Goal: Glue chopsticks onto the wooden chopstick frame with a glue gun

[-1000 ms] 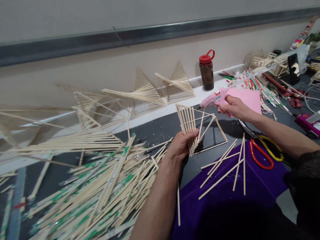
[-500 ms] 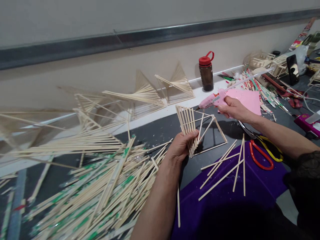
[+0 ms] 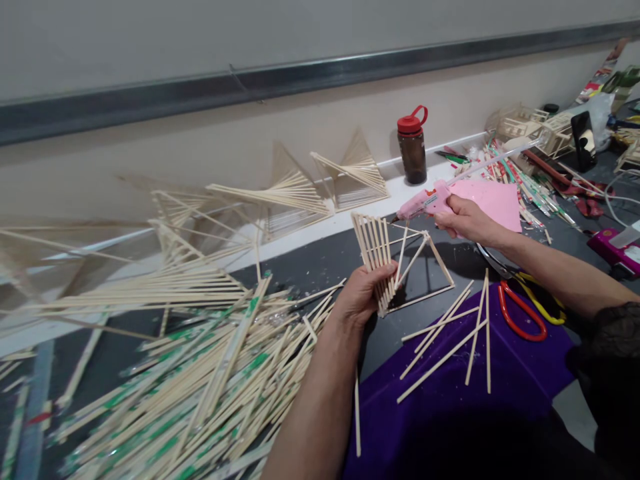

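Note:
My left hand [image 3: 364, 291] is closed around the slatted side of a wooden stick frame [image 3: 374, 243], with the thumb across the sticks. The frame's open part, made of thin crossed sticks, reaches to the right above the dark table. In my right hand [image 3: 467, 219] is a pink hot glue gun [image 3: 424, 202], a long clear glue stick [image 3: 500, 160] poking out of its back. Its nozzle is close to the upper end of the slatted side; whether it touches cannot be made out. Several loose sticks [image 3: 443, 360] lie on a purple cloth [image 3: 425, 413] below the frame.
Scissors [image 3: 521, 312] with red and yellow handles lie beneath my right forearm. A large pile of wooden sticks [image 3: 215, 380] covers the left side. Twisted stick models [image 3: 280, 190] and a bottle [image 3: 413, 150] stand along the wall. Pink sheet [image 3: 493, 203] lies behind my right hand.
Hardly anything differs. Both hands, the frame and the glue gun keep nearly the same positions; the whole view has shifted very slightly.

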